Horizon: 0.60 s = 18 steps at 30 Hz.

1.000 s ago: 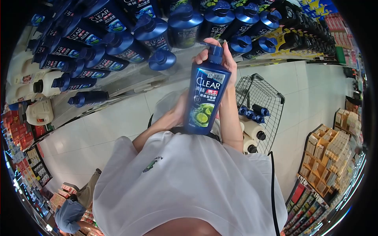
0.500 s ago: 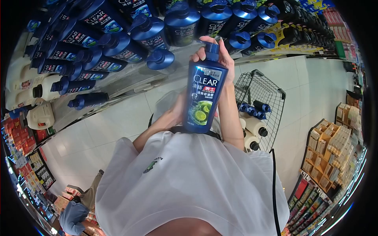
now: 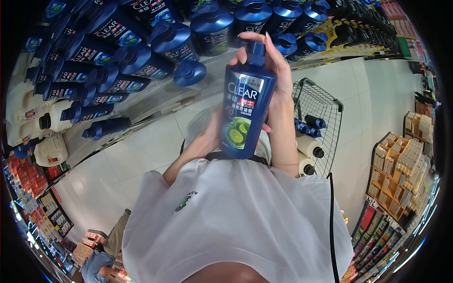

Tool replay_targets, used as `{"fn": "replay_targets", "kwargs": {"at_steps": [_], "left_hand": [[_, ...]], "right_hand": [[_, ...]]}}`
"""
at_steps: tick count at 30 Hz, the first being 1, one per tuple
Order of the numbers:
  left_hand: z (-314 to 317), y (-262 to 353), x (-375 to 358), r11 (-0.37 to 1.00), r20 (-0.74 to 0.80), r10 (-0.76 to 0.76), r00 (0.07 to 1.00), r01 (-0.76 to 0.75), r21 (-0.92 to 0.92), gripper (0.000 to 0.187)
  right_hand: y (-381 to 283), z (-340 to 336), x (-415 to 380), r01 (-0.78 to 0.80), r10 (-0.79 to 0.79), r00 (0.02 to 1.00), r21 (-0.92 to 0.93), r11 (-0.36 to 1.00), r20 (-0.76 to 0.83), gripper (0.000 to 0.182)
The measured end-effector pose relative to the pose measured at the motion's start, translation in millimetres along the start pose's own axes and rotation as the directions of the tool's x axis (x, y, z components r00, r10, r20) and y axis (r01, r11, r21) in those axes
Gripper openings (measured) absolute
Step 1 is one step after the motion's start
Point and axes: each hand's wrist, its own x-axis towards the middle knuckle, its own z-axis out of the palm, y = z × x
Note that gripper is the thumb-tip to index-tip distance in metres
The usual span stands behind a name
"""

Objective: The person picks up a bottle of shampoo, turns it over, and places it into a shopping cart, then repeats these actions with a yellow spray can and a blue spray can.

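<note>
Since the earlier frame, the pump end of the blue bottle (image 3: 247,111) and the right hand (image 3: 276,70) have shifted slightly upward in view. The right hand is closed around the neck and pump, its fingers curled over the top. The left hand (image 3: 212,132) is at the bottle's lower side; its fingers are mostly hidden behind the bottle, so I cannot tell how firmly it grips. The bottle is in front of the white shirt (image 3: 236,207), leaning a little, with its lime label facing up to the camera. Rows of blue pump bottles (image 3: 141,61) fill the shelf (image 3: 155,100) beyond the hands. Just beside the right forearm is a wire cart (image 3: 332,134) holding small dark-blue bottles (image 3: 315,123) and cream bottles with black caps (image 3: 309,147).
</note>
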Motion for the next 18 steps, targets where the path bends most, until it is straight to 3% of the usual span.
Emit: {"fn": "replay_targets", "kwargs": {"at_steps": [1, 4, 7, 9, 11, 12, 14, 15, 16, 18], "left_hand": [[3, 1, -1, 0.999, 0.046, 0.025, 0.999, -0.024, -0.024, 0.056], [3, -6, 2, 0.984, -0.153, 0.157, 0.976, -0.141, 0.11, 0.071], [10, -13, 2, 0.943, -0.255, 0.299, 0.92, -0.244, 0.226, 0.071], [12, -16, 4, 0.932, -0.332, 0.337, 0.881, -0.261, 0.252, 0.071], [14, -15, 8, 0.948, -0.383, 0.312, 0.869, -0.26, 0.184, 0.07], [3, -16, 11, 0.959, -0.203, 0.273, 0.94, -0.25, 0.135, 0.069], [-27, -20, 14, 0.981, 0.175, 0.183, 0.967, -0.192, 0.037, 0.066], [-15, -18, 7, 0.977, 0.054, 0.116, 0.992, -0.123, 0.175, 0.06], [-19, -19, 8, 0.989, 0.139, 0.084, 0.987, -0.099, 0.108, 0.058], [-22, -24, 6, 0.989, 0.152, 0.08, 0.985, -0.097, 0.108, 0.061]], "right_hand": [[-9, 5, 1, 0.039, -0.038, 0.999, -0.06, 0.997, 0.007, 0.047], [-33, 14, 3, 0.187, -0.176, 0.982, -0.19, 0.964, 0.073, 0.047], [-49, 27, 4, 0.272, -0.301, 0.953, -0.368, 0.889, -0.024, 0.04], [-55, 38, 6, 0.137, -0.22, 0.962, -0.414, 0.9, -0.16, 0.037], [-51, 37, 9, 0.083, -0.155, 0.961, -0.295, 0.952, -0.229, 0.035], [-38, 24, 13, 0.201, -0.291, 0.951, -0.496, 0.845, -0.109, 0.03], [-31, 25, 15, 0.1, -0.251, 0.954, -0.613, 0.784, -0.166, 0.026], [-27, 18, 16, 0.097, -0.233, 0.967, -0.685, 0.722, -0.108, 0.028], [-19, 10, 21, 0.1, -0.19, 0.978, -0.601, 0.793, -0.088, 0.028], [-12, 4, 24, 0.028, -0.085, 0.99, -0.439, 0.898, -0.112, 0.028]]}}
